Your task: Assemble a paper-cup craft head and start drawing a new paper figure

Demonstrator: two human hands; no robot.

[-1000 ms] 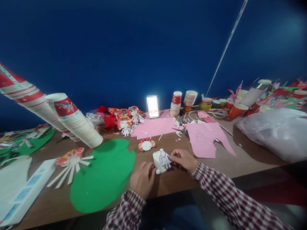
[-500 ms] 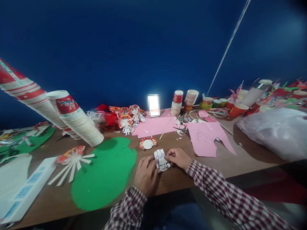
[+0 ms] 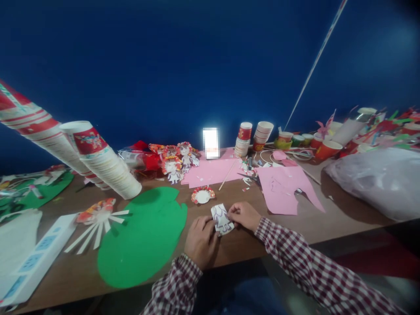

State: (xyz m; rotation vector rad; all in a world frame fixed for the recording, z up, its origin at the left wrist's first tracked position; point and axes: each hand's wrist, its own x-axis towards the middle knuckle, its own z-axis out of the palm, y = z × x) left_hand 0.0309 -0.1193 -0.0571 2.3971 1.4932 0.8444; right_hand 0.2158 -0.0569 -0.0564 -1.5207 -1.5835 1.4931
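Note:
A small white paper piece with a figure drawn in dark purple lines (image 3: 222,218) is held between my hands near the table's front edge. My left hand (image 3: 201,239) has its fingers closed on the left edge of it. With a thumb-and-finger pinch, my right hand (image 3: 244,215) grips its right edge. Just beyond lies a scalloped red-and-orange paper ring with a white centre (image 3: 203,195). Several cut-out paper figures (image 3: 173,168) with red-and-orange rims stand farther back on the left.
A green paper sheet (image 3: 141,245) lies left of my hands, beside a paper cup cut into strips (image 3: 98,218). Tall leaning cup stacks (image 3: 108,162) rise behind. Pink paper (image 3: 278,192), scissors (image 3: 249,176) and a plastic bag (image 3: 370,179) are to the right.
Almost nothing differs. The view has shifted slightly, and both hands keep their hold on the drawn paper piece.

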